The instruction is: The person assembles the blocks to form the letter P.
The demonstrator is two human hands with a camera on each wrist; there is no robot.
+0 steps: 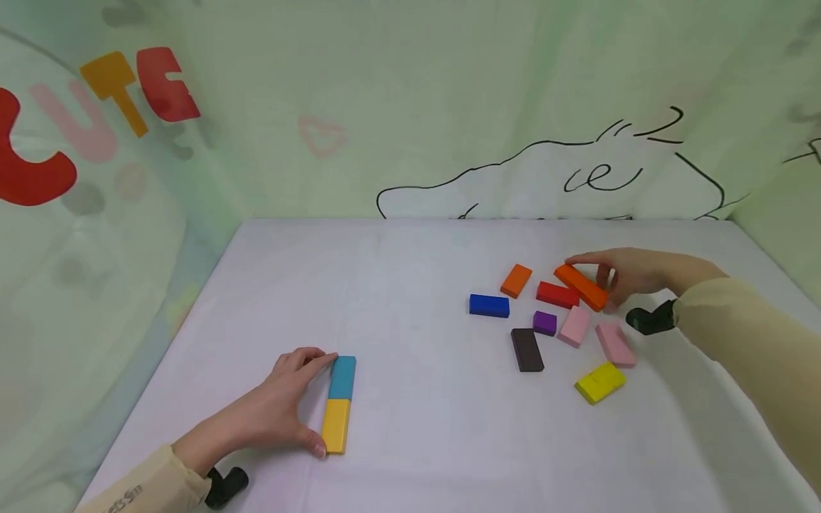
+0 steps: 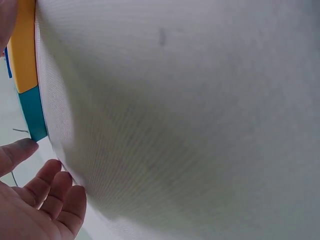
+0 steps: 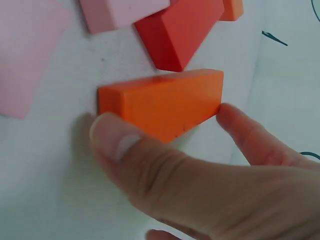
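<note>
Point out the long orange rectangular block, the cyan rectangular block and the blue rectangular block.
Long orange rectangular block (image 3: 172, 104), right wrist view: middle of its broad face.
Cyan rectangular block (image 1: 343, 377), head view: middle of its top face.
Blue rectangular block (image 1: 489, 304), head view: middle of its top face.

Long orange block, teal block, amber block (backdrop pale green, black-lined).

Two orange blocks, two yellow, two pink; one each teal, red, blue, purple, black

Long orange block looks smooth w/ slight sheen; tbl cloth matt, fine-ribbed.
</note>
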